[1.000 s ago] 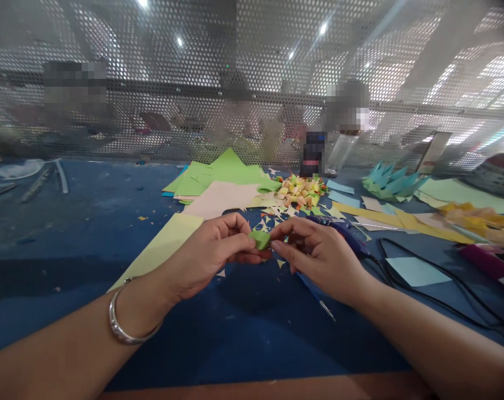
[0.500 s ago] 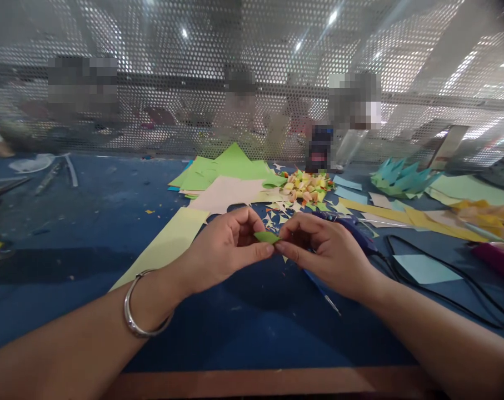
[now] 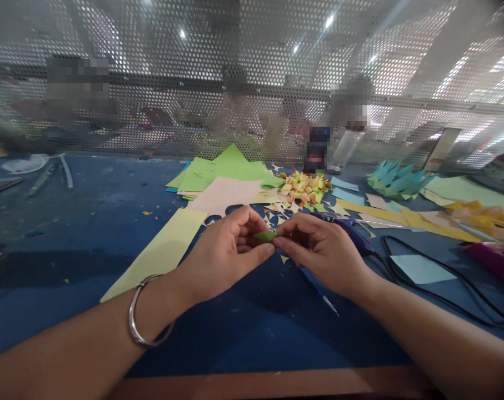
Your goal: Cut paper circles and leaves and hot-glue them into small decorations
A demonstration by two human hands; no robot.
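Between my two hands is a small green paper piece, leaf-like in outline and slightly curved. My left hand pinches its left part between thumb and fingers. At its right tip, the thumb and forefinger of my right hand are pressed together on it. The fingers hide part of the piece. Below my right hand a thin blue tool with a metal tip lies on the blue table. Just behind that hand lies a dark blue corded tool, partly covered.
Green paper sheets, a pink sheet and a pale yellow strip lie left of centre. Behind my hands are a pile of curled paper pieces and scraps. A teal spiky paper form and a black cord are at right.
The green paper piece has turned slightly, and less of it shows between my fingers. Both hands keep their pinch. The whole view has shifted a little.
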